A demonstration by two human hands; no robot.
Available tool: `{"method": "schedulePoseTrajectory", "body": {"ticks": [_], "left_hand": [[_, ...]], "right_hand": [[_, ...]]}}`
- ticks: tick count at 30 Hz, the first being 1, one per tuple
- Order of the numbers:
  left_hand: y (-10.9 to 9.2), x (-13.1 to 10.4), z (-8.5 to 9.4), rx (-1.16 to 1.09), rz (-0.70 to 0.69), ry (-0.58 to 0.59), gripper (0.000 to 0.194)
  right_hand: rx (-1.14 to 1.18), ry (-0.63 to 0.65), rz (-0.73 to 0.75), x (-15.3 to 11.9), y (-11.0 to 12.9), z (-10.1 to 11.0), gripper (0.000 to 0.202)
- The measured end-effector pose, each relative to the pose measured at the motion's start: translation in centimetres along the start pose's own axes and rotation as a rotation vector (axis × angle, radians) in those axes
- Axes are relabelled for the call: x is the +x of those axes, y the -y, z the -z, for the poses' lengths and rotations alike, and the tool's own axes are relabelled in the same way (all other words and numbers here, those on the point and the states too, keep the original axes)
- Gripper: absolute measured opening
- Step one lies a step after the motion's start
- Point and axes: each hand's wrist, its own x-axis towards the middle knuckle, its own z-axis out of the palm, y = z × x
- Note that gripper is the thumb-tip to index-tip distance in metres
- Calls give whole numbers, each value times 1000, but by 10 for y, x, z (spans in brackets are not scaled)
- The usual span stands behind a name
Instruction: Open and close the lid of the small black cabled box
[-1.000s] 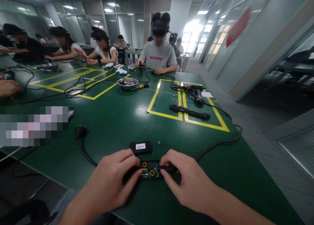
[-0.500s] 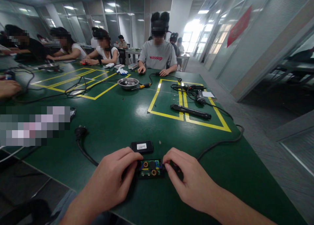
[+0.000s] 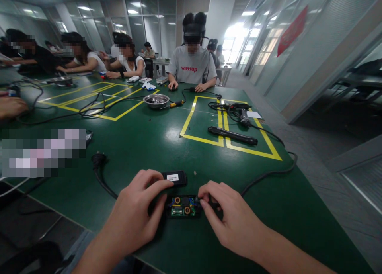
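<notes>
An opened black plastic case [image 3: 184, 216] with a green circuit board [image 3: 181, 206], copper coils and blue and yellow wires lies at the table's near edge. My right hand [image 3: 228, 210] pinches the case's right end, where a black cable leads off. My left hand [image 3: 139, 206] has its thumb near the case's left end and its fingers raised apart from it. The left fingertips reach the lower left part of the black cover [image 3: 180, 178], which bears a white label and lies flat just behind the case.
A black power plug [image 3: 98, 161] on a cable lies left. Farther off are a metal bowl [image 3: 156, 100], a yellow-handled tool [image 3: 176, 104], a black rod-shaped tool [image 3: 232, 136] and tangled cables [image 3: 229, 110]. A co-worker [image 3: 192, 63] sits opposite; several others sit left.
My left fingers have lifted off the case's left end and moved up to the cover. My right hand stays at the case's right end.
</notes>
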Motion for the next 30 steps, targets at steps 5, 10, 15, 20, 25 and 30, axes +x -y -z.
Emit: {"method": "schedulePoseTrajectory", "body": {"ticks": [5, 10, 15, 20, 25, 30], "left_hand": [[11, 0, -6, 69, 80, 91, 44], [24, -1, -9, -19, 209, 52, 25], [13, -3, 1, -185, 17, 27, 29], [2, -1, 7, -292, -94, 199, 33], [3, -1, 5, -297, -55, 234, 35], [4, -2, 4, -292, -44, 252, 37]], "right_hand": [[-31, -21, 8, 0, -1, -1, 19], [-20, -36, 18, 1, -3, -4, 19], [75, -36, -40, -4, -4, -2, 35], [93, -16, -12, -7, -1, 3, 64], [53, 48, -21, -1, 2, 3, 35], [62, 44, -15, 1, 0, 1, 35]]}}
